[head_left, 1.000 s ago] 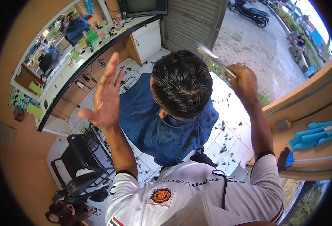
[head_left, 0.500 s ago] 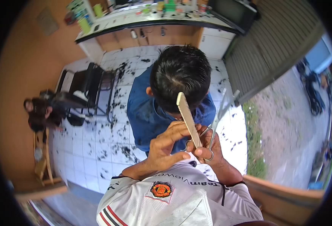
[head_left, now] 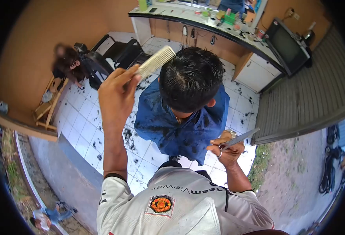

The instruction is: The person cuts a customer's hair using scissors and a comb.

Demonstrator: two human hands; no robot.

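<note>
A pale comb [head_left: 157, 62] is gripped by one end in my left hand [head_left: 117, 88], raised at the left of the seated person's head. Its far end reaches the short dark hair [head_left: 191, 78]; whether it touches is hard to tell. My right hand [head_left: 231, 150] holds metal scissors [head_left: 241, 138] low at the right, fingers through the rings, the blades together and pointing up and right, apart from the head. A blue cape [head_left: 180, 135] with hair clippings on it covers the seated person's shoulders.
Ahead stands a counter [head_left: 172, 16] with bottles and tubs, clippers hanging beneath its edge. A television [head_left: 284, 47] leans at its right end. Left are a black chair [head_left: 121, 51] and another person [head_left: 67, 62] sitting. Hair litters the white tiled floor [head_left: 86, 137]. A shutter [head_left: 305, 90] stands right.
My left hand has moved away from my right, up and left, taking the comb to the head's left side. My right hand has lowered slightly, and the scissor blades have closed. The view has turned.
</note>
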